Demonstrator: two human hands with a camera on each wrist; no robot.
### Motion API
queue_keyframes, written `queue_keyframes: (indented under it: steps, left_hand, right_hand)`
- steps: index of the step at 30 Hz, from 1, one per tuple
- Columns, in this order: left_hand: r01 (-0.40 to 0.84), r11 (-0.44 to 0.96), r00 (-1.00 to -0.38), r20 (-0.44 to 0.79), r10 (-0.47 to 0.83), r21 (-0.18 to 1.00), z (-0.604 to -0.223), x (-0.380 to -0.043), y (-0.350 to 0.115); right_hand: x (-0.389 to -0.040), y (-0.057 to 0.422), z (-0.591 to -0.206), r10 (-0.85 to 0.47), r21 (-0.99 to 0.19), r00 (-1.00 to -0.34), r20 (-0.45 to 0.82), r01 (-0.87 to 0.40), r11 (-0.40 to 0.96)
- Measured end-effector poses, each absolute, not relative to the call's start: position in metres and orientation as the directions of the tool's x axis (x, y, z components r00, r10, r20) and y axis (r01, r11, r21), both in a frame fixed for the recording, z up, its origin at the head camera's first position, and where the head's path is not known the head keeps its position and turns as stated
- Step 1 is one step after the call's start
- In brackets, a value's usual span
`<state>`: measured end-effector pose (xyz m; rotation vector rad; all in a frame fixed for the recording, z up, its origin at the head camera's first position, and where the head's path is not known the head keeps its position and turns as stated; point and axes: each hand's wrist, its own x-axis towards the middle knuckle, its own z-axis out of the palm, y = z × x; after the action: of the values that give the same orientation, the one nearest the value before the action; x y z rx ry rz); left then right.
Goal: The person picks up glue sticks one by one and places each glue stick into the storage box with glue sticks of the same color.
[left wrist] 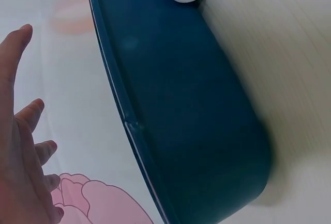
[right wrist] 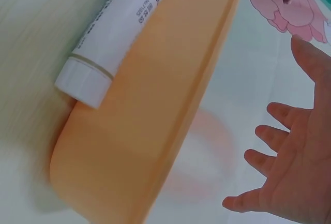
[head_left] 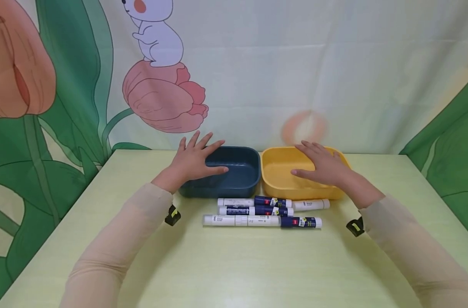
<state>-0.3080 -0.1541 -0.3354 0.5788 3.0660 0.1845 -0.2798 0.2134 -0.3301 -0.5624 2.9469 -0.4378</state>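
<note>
My left hand (head_left: 197, 160) hovers over the left part of a dark blue plastic bin (head_left: 237, 188), fingers spread and holding nothing. Over the yellow bin (head_left: 284, 188) my right hand (head_left: 324, 164) is spread out too, also with nothing in it. The two bins stand side by side. In front of them lie several markers in rows: a long white one with a dark blue one (head_left: 301, 222) at its right end nearest me, a blue-and-white row (head_left: 257, 211) behind, and against the bins a row ending in a white marker (head_left: 312, 205). The right wrist view shows this white marker (right wrist: 121, 32) beside the yellow wall.
The bins and markers sit on a pale wooden table (head_left: 241, 265). Close behind the bins hangs a curtain (head_left: 249, 77) printed with tulips and a white animal. A small black clip (head_left: 172, 215) hangs at the left wrist, another black clip (head_left: 355, 226) at the right.
</note>
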Motion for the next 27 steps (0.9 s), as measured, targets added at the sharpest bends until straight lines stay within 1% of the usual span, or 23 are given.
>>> queue_keyframes:
  steps: [7, 15, 27]
  left_hand:
    - [0.359, 0.928, -0.933, 0.017, 0.359, 0.101, -0.331, -0.304, -0.161]
    - [0.347, 0.932, -0.938, 0.018, 0.347, 0.107, -0.327, -0.297, -0.171]
    - [0.297, 0.939, -0.954, 0.006, 0.301, 0.175, -0.330, -0.286, -0.194]
  right_hand:
    - [-0.275, 0.221, -0.332, -0.384, -0.297, -0.923, -0.019, -0.361, 0.884]
    - [-0.266, 0.226, -0.336, -0.426, -0.296, -0.904, 0.037, -0.417, 0.859]
    - [-0.240, 0.234, -0.341, -0.425, -0.351, -0.903, 0.065, -0.419, 0.837]
